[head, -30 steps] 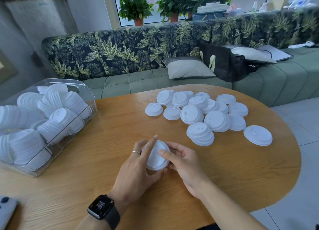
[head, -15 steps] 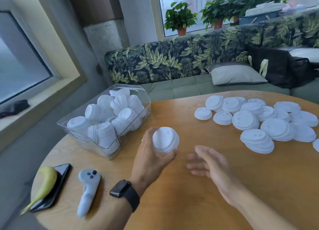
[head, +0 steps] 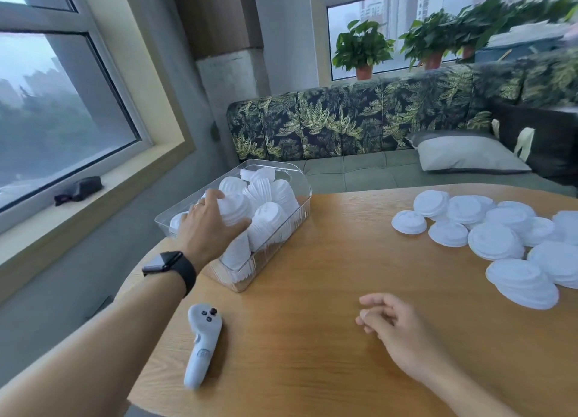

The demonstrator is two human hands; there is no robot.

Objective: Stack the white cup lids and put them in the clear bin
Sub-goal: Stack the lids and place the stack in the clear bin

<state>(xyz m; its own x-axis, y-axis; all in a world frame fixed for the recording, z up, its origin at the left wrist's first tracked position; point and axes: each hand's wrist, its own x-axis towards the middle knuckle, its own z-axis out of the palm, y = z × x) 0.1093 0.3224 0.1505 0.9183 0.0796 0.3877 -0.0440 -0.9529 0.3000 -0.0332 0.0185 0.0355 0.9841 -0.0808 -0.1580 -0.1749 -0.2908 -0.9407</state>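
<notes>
Table (head: pixel 312 338) | left grip (head: pixel 208 225) curled round half-hidden lid stack (head: pixel 237 211) in clear bin (head: pixel 305 194) | right grip (head: pixel 403 332) slack, empty

A wooden worktop (head: pixel 312 338) spreads at 6 o'clock. At 12 o'clock a leaf-print sofa (head: pixel 344 125) runs behind it, a grey pillow (head: pixel 463 153) at 2 o'clock. Potted plants (head: pixel 362 47) line the window (head: pixel 391 9) above. At 9 o'clock a second window (head: pixel 47 103) admits dull daylight; a concrete pillar (head: pixel 228 81) stands between.
</notes>
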